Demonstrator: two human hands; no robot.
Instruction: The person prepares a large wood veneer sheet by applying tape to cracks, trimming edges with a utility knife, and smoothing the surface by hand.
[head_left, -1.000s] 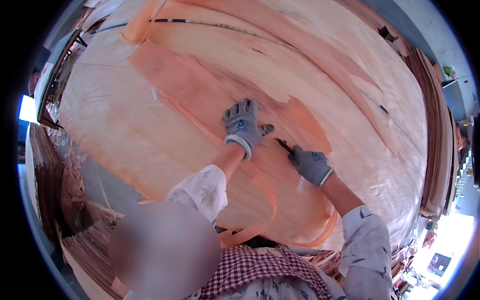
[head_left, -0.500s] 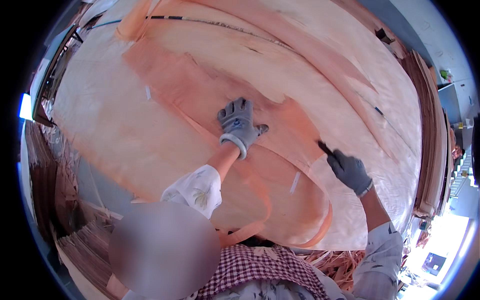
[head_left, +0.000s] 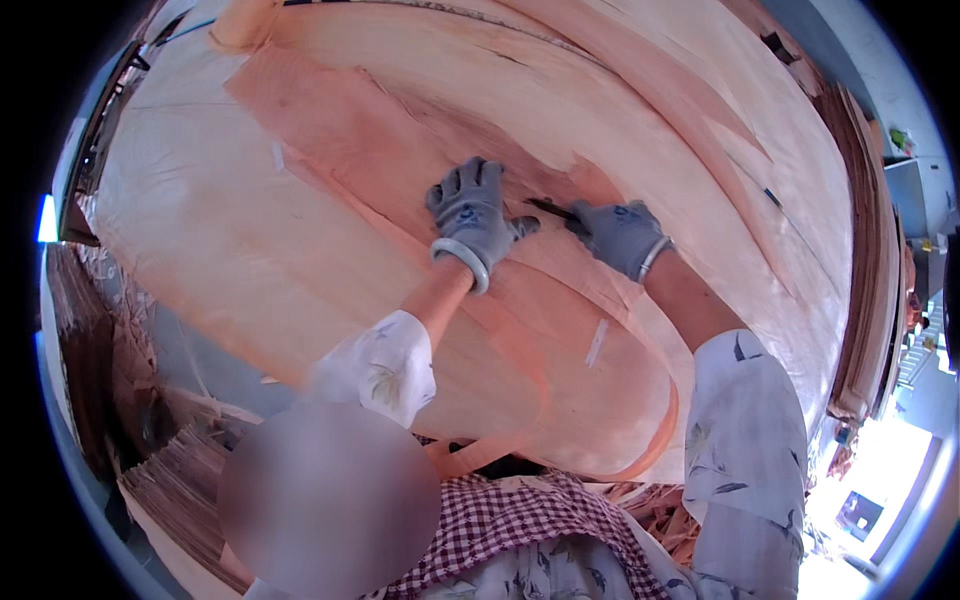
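My left hand (head_left: 468,212), in a grey glove, presses flat with its fingers spread on a reddish wood veneer piece (head_left: 330,120). This piece lies over a larger pale veneer sheet (head_left: 210,220). Just right of it, my right hand (head_left: 622,238), also gloved in grey, is closed round a dark, narrow knife (head_left: 548,207). The knife points left toward my left thumb, low over the reddish piece; whether its tip touches the veneer I cannot tell. A thin orange veneer strip (head_left: 660,435) curls along the near right side.
Stacks of veneer stand at the right edge (head_left: 858,270) and the lower left (head_left: 180,480). White tape (head_left: 597,343) sticks to the sheet on the near side. Veneer scraps (head_left: 655,520) lie near my apron. A long reddish flap (head_left: 660,95) stretches across the far right.
My right hand has moved left and away from me with the knife, from the right end of the reddish veneer to beside my left hand. My left hand stays pressed on the veneer.
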